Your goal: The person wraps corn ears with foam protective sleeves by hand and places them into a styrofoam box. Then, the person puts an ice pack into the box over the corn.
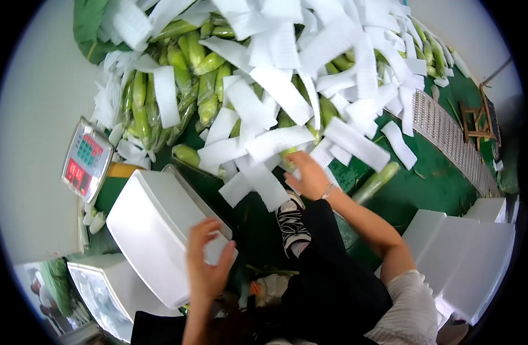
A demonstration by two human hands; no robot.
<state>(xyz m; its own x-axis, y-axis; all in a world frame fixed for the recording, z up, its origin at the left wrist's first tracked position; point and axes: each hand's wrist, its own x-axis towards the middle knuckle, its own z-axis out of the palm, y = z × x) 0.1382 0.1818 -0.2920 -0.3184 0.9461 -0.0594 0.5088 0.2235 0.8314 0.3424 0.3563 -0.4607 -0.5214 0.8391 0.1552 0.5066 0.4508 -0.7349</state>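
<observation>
My right hand point(309, 176) is stretched over the front edge of a heap, thumb and fingers apart. Its fingertips are close to a pale green vegetable point(287, 154), and I cannot tell whether they touch it. The long green vegetables point(187, 53) look like corn ears in husk; several are in clear film. White foam sleeves point(281, 95) lie flat and loose all over the heap. My left hand point(207, 259), slightly blurred, has its fingers spread beside the white box point(155, 230) and holds nothing. One film-wrapped vegetable point(378, 183) lies on the floor right of my right wrist.
A scale display point(87, 161) stands at the left behind the white box. White foam boxes point(459, 247) are at the lower right, and another open box point(103, 293) at lower left. A perforated metal strip point(448, 135) and a wooden stool point(479, 121) are at the right on the green floor.
</observation>
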